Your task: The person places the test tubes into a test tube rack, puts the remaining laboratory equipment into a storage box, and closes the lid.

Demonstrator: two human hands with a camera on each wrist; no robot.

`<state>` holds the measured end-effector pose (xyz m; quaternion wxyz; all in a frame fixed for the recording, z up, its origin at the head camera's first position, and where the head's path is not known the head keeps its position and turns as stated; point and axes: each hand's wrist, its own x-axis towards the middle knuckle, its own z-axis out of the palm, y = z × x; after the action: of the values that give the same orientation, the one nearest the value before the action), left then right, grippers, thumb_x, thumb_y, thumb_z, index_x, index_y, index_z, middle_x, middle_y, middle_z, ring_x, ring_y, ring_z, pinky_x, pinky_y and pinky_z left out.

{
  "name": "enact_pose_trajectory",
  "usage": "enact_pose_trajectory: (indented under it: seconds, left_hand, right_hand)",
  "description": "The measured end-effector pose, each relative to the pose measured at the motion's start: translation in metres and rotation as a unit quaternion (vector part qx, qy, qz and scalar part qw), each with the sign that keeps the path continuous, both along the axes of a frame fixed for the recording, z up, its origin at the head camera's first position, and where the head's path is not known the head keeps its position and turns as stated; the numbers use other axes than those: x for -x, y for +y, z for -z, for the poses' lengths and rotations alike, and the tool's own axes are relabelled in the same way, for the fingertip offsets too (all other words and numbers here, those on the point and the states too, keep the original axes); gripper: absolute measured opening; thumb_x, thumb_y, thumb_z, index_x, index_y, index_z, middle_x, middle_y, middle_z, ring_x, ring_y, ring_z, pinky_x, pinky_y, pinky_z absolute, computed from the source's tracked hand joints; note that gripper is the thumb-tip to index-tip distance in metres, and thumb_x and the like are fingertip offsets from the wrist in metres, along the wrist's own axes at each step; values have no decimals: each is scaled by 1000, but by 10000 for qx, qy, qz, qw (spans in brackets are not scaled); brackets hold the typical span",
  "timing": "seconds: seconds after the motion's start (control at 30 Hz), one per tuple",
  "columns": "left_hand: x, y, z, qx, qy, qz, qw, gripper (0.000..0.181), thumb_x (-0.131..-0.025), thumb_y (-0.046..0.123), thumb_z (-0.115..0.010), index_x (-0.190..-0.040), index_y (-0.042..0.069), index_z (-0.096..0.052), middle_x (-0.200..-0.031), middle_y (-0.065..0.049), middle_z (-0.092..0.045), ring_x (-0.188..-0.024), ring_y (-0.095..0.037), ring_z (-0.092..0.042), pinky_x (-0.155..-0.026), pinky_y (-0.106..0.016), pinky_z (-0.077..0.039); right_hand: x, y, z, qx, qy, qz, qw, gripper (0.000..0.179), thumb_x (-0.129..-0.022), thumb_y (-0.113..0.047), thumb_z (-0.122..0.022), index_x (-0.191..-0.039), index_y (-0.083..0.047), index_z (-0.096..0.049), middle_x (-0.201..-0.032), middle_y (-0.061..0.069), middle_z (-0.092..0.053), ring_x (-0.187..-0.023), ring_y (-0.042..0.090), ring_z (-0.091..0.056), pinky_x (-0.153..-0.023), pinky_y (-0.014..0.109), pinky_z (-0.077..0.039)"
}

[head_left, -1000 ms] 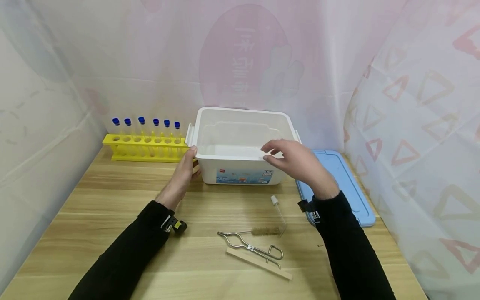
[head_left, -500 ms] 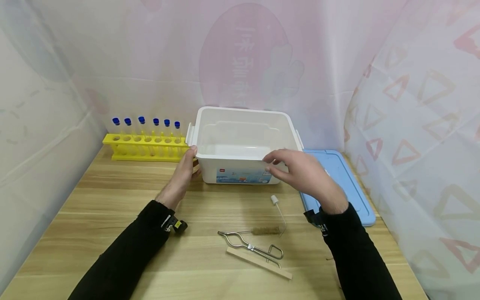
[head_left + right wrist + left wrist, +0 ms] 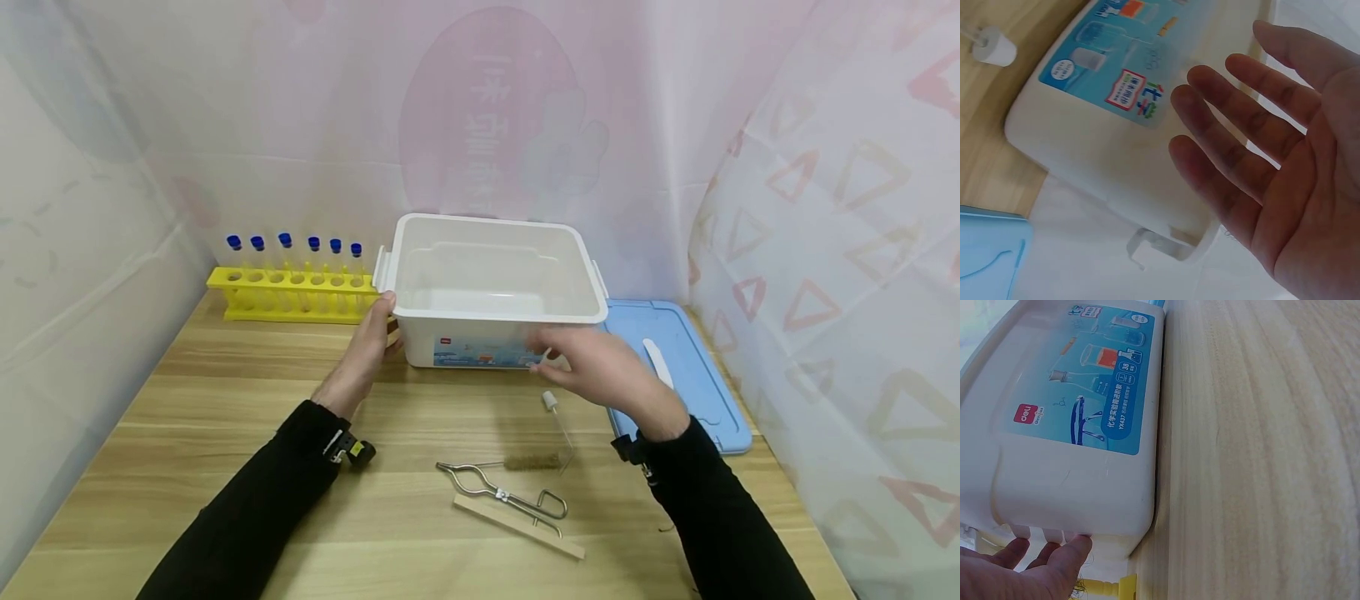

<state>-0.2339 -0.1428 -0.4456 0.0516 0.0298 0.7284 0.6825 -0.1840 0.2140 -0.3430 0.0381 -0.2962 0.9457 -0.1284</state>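
Observation:
A white plastic box [image 3: 495,275] without its lid stands upright at the back of the table, a blue label [image 3: 1094,375] on its front. My left hand [image 3: 365,350] rests against its left end, fingertips [image 3: 1079,545] touching the wall under the rim. In front of the box's right half, my right hand [image 3: 596,371] hangs with fingers loosely bent and nothing in them; the right wrist view shows the palm [image 3: 1316,206] bare. Nearer to me lie a thin bent tube with a white stopper [image 3: 550,401], a bristle brush [image 3: 532,462], metal crucible tongs [image 3: 501,495] and a wooden strip [image 3: 517,527].
Left of the box, a yellow test tube rack [image 3: 292,317] holds several tubes with blue caps [image 3: 285,240]. The blue lid [image 3: 693,367] lies flat on the right, partly under my right wrist. Printed curtains [image 3: 300,125] close off the back and sides.
My right hand has come down and toward me from over the box's front rim, uncovering the rim's right part and more of the lid. My left hand stays in place.

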Motion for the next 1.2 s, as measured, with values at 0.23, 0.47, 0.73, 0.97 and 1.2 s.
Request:
enact_pose_trajectory:
  seconds: [0.23, 0.47, 0.73, 0.97, 1.2]
  left_hand:
    - [0, -1, 0, 35, -64, -4, 10000, 94, -116, 82, -28, -190, 27, -17, -198, -12, -13, -184, -48, -17, -146, -79, -23]
    - [0, -2, 0, 103, -78, 7, 9999, 94, -115, 83, -27, -190, 27, -16, -199, -11, -12, -184, -48, -17, -146, -79, -23]
    - [0, -2, 1, 152, -78, 3, 9999, 93, -115, 83, -27, -190, 29, -17, -198, -10, -13, -184, -48, -18, -146, -79, -25]
    - [0, -2, 1, 141, -76, 3, 9999, 94, -115, 84, -27, -190, 28, -17, -198, -11, -13, -184, -47, -17, -146, -78, -25]
    - [0, -2, 1, 107, -59, 12, 9999, 94, -115, 83, -28, -190, 27, -19, -198, -10, -13, -184, -47, -17, -146, -78, -25]
  right_hand:
    - [5, 0, 17, -293, -340, 5, 9990, 33, -114, -27, -80, -145, -16, -77, -141, 9, -84, -126, 30, -83, -102, 51, -70]
    - [9, 1, 35, -451, -470, 88, 9978, 38, -111, -21, -82, -147, -9, -76, -142, 18, -79, -123, 35, -81, -94, 48, -72]
    - [14, 7, 50, -800, -523, 191, 9952, 42, -110, -26, -83, -149, -11, -74, -123, 11, -83, -97, 24, -80, -78, 45, -70]
    - [30, 16, 84, -1030, -388, 344, 9933, 54, -108, -33, -85, -157, -16, -72, -132, 10, -86, -91, 25, -81, -70, 47, -70]
    - [14, 0, 66, -1391, -688, 786, 9848, 43, -106, -26, -88, -143, -9, -77, -118, 12, -86, -93, 27, -80, -74, 50, -72]
